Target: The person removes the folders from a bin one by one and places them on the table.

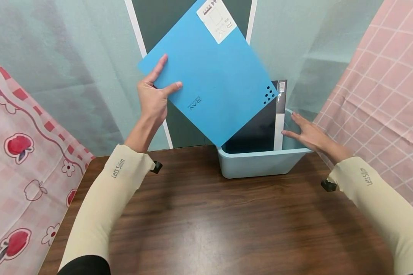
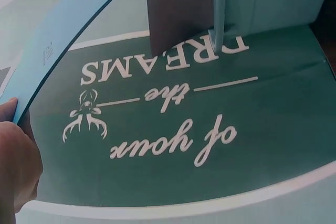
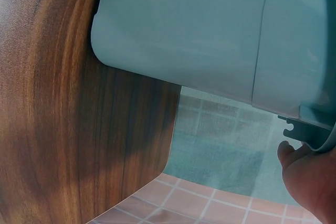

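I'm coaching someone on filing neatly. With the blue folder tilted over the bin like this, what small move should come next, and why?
Probably lower the blue folder corner-first into the light blue bin, in front of the black book. The left hand pinches its raised edge, its lower corner already sits at the rim, and the right hand rests flat on the bin's side, steadying it.

A dark wooden table (image 1: 206,221) stands amid teal sheeting (image 1: 72,57); pink patterned cloths (image 1: 17,152), seemingly draped, flank the table.

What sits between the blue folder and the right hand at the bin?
Head view: a black folder stands in the bin, between blue folder and right hand.
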The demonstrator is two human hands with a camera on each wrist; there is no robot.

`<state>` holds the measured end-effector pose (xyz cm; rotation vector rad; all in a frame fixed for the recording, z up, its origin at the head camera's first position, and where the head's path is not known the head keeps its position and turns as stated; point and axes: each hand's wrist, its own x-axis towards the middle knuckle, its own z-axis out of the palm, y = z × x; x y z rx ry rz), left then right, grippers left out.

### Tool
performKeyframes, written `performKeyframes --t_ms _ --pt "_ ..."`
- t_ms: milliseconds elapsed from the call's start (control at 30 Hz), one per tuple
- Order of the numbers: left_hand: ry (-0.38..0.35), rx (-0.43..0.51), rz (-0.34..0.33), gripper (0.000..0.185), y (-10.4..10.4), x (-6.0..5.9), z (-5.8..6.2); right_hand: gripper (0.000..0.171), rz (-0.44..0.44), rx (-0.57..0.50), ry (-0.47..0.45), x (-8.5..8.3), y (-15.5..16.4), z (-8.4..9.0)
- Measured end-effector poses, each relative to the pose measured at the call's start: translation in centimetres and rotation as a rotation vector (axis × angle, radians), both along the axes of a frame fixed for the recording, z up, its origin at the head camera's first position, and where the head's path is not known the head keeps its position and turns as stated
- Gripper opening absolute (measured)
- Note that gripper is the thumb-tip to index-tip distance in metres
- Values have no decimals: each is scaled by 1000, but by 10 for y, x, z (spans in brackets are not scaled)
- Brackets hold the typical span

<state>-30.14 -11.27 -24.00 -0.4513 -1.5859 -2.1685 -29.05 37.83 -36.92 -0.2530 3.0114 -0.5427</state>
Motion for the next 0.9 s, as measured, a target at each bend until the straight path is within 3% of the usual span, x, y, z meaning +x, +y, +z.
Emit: performKeyframes --t_ms 533,700,900 --pt "6 40 -29 71 -38 21 8 102 -14 -6 2 -2 -3 -1" --pt "-26 63 -53 73 -54 30 11 103 -15 4 -6 -3 -6 1" --pt "-73 48 -33 72 -81 41 14 102 6 -14 5 -3 -7 1"
